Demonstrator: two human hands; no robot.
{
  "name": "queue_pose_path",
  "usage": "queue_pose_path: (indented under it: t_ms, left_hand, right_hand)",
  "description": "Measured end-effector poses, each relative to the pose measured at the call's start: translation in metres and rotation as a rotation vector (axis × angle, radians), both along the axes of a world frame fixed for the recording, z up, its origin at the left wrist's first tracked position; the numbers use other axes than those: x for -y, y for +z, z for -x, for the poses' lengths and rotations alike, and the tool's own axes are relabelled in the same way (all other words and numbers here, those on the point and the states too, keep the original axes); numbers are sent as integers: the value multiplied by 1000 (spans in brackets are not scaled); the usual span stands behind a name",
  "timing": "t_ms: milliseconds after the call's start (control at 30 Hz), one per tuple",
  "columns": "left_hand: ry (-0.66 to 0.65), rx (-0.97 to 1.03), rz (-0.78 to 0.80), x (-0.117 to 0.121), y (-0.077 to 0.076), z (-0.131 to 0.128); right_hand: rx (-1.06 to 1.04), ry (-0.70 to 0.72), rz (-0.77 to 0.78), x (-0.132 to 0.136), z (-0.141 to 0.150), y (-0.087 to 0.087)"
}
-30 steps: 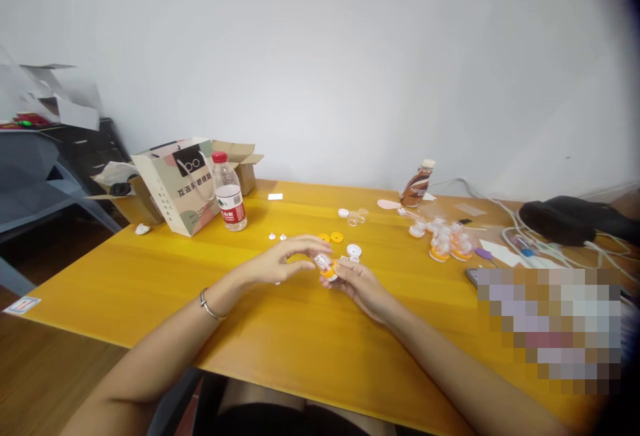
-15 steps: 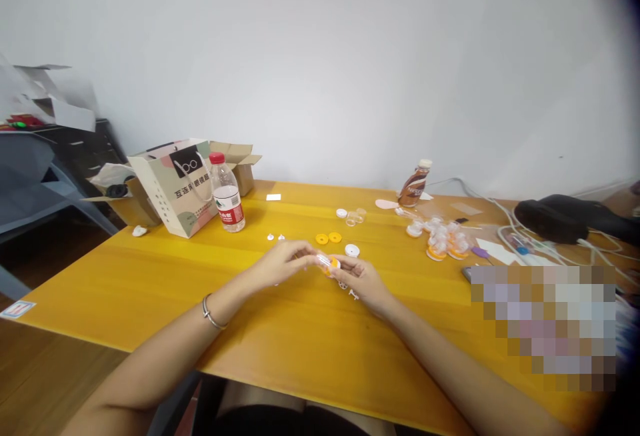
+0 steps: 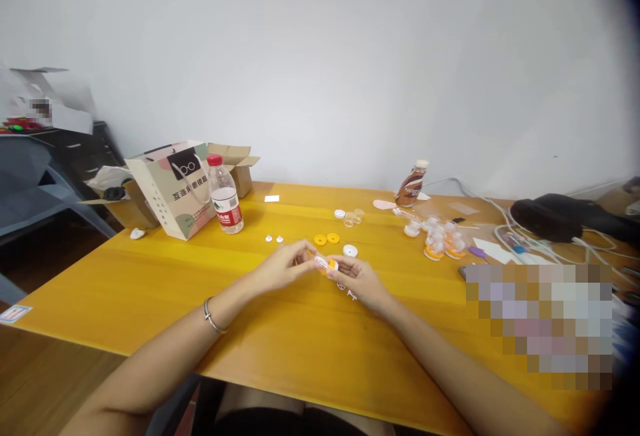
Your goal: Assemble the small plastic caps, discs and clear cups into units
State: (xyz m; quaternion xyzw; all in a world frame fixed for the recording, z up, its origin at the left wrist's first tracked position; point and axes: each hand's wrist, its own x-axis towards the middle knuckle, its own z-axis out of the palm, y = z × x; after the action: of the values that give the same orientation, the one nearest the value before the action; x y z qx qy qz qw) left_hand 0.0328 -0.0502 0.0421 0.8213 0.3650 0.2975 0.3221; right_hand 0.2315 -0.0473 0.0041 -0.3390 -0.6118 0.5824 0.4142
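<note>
Between my two hands is a small clear plastic piece with an orange and white base (image 3: 327, 265), held above the table. My left hand (image 3: 287, 265) pinches its clear end. My right hand (image 3: 361, 281) grips the orange end between thumb and fingers. Small white plastic parts (image 3: 352, 295) lie just below my right hand. Beyond the hands are two yellow discs (image 3: 327, 239) and a white disc (image 3: 350, 251). Two small white pegs (image 3: 274, 239) stand past my left hand. Farther back are clear rings (image 3: 354, 217) and another white disc (image 3: 339, 214).
A paper bag (image 3: 175, 199) and a water bottle (image 3: 226, 196) stand at left, with a cardboard box (image 3: 243, 173) behind. At right are a brown drink bottle (image 3: 412, 185), several clear-and-orange pieces (image 3: 443, 241), cables, and a black object (image 3: 545, 216). The table (image 3: 280, 356) meets a wall.
Both hands keep their hold on the small clear-and-orange piece, with slight shifts of the left fingers. The whole view has moved a little.
</note>
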Motion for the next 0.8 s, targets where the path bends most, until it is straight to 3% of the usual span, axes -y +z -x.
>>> queue_pose_path:
  t_ms: [133, 233, 367, 433, 567, 633, 800]
  left_hand:
    - [-131, 110, -117, 1, 3, 1]
    - [-110, 160, 13, 0, 5, 4]
    - [1, 57, 158, -1, 0, 3]
    - [12, 47, 92, -1, -2, -1]
    - [-146, 125, -114, 6, 4, -4]
    - [-158, 156, -156, 8, 7, -3]
    - [-44, 159, 76, 5, 1, -2]
  right_hand:
    - [37, 71, -24, 4, 2, 2]
    - [35, 5, -56, 5, 4, 3]
    - [37, -60, -76, 4, 2, 3]
    - [49, -32, -74, 3, 0, 4]
    - [26, 51, -28, 4, -3, 5]
    - [7, 62, -24, 4, -2, 5]
    - [1, -47, -87, 3, 1, 3]
